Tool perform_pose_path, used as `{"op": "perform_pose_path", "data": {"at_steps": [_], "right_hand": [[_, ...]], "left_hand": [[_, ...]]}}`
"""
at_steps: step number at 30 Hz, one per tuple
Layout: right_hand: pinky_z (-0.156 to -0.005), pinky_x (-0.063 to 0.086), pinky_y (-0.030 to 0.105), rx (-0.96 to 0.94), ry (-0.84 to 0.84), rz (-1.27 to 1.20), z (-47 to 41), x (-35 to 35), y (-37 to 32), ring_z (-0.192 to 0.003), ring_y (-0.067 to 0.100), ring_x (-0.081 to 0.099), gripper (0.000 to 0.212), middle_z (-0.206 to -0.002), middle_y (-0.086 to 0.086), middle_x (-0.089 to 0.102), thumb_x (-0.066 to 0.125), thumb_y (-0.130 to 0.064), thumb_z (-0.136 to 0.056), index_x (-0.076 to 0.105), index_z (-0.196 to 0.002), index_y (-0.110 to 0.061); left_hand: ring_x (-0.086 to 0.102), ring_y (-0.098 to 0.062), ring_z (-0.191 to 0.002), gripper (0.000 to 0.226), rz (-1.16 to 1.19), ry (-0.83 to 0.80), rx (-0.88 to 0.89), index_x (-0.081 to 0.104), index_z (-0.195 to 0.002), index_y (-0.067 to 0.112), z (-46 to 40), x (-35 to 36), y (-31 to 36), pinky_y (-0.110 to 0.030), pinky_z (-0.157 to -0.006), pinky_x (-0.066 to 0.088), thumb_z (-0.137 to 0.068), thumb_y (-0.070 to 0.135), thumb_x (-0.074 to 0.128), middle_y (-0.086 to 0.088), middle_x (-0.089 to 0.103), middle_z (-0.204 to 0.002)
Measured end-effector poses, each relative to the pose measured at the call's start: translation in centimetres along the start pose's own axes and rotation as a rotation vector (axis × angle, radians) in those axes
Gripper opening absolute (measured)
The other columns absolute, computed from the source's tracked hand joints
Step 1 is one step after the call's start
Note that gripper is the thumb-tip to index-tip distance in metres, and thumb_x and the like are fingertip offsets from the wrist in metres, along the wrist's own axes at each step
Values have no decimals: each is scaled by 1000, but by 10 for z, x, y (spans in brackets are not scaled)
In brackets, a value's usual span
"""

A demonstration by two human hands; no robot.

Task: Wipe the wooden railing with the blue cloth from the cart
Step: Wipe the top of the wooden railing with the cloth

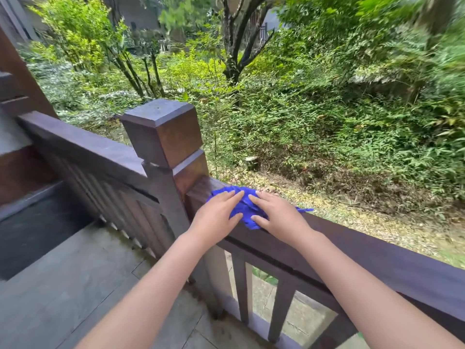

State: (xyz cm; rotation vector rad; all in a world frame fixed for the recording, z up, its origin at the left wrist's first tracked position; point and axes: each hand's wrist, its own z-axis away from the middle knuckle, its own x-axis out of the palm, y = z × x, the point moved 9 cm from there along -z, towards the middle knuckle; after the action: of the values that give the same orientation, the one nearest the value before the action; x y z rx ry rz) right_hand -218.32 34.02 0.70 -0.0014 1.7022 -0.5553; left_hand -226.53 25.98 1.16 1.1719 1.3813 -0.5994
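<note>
A crumpled blue cloth (245, 206) lies on the top rail of the dark wooden railing (377, 250), just right of the square corner post (164, 137). My left hand (217, 215) presses flat on the cloth's left part, fingers stretched out. On the cloth's right part rests my right hand (278, 214), fingers spread, thumb over the rail's near edge. Both palms hold the cloth down against the rail. A strip of cloth sticks out to the right past my right hand. The cart is not in view.
A second rail section (80, 144) runs from the post back to the left. Vertical balusters (241, 285) stand below the top rail. Grey floor tiles (75, 285) lie under me. Beyond the railing are shrubs, a tree (232, 59) and leaf-strewn ground.
</note>
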Motion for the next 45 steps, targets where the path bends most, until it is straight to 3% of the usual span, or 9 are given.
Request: {"op": "perform_pose_path", "data": {"at_steps": [5,10,18,21,27,31,33,39,45], "right_hand": [[-101,39,37,64,50,71,15,-8,3,-133,20,38,50,-143,5,45,55,-34,-86,44,-133,-19],[-82,49,37,105,170,166,51,-20,7,-112,24,52,35,-118,1,63,55,-31,-85,54,-118,-19],[-69,46,35,262,297,132,116,-48,29,-97,22,53,22,-94,0,62,57,-25,-81,56,-103,-21],[-66,41,32,343,352,64,139,-69,40,-92,20,56,18,-93,-2,65,56,-21,-79,59,-97,-23],[-65,43,31,488,426,34,195,-128,58,-87,21,60,18,-91,-4,68,59,-22,-73,63,-89,-28],[-71,49,34,592,447,5,246,-166,71,-85,20,61,18,-89,-5,70,62,-22,-69,64,-85,-30],[-72,51,35,625,426,3,278,-181,77,-81,20,60,17,-81,-5,67,63,-20,-67,65,-83,-28],[-66,46,27,774,426,1,406,-215,99,-73,14,59,15,-73,-7,64,65,-18,-67,66,-77,-28],[-78,53,38,988,363,83,554,-226,117,-83,16,60,14,-81,-8,65,60,-24,-67,64,-77,-32]], "left_hand": [[37,-12,-134,53,-20,19,18,40,-137,31,1,-3,15,-32,-103,38,-87,31,57,3,46,-143],[44,-18,-120,51,26,46,115,47,-129,29,13,-1,47,-34,-84,47,-80,26,60,7,56,-130],[45,-22,-106,39,209,-51,333,51,-114,23,17,8,114,-40,-80,49,-76,17,58,3,61,-110],[48,-19,-92,30,336,-90,358,52,-104,24,12,4,142,-38,-76,48,-76,14,56,6,58,-92],[48,-2,-59,29,448,-129,438,59,-100,27,5,-12,208,-28,-66,43,-74,14,61,5,61,-85],[61,-11,-78,26,449,-188,507,61,-96,32,9,-21,266,-18,-67,45,-72,21,65,11,64,-86],[62,-13,-76,23,451,-224,576,63,-93,30,19,-23,303,-12,-64,43,-72,21,65,11,66,-86],[64,-16,-73,24,476,-295,772,66,-92,26,75,-16,430,-28,-71,52,-70,15,64,5,67,-80],[63,-21,-78,20,445,-397,971,67,-93,21,154,20,562,-35,-76,54,-73,18,64,1,64,-77]]}}
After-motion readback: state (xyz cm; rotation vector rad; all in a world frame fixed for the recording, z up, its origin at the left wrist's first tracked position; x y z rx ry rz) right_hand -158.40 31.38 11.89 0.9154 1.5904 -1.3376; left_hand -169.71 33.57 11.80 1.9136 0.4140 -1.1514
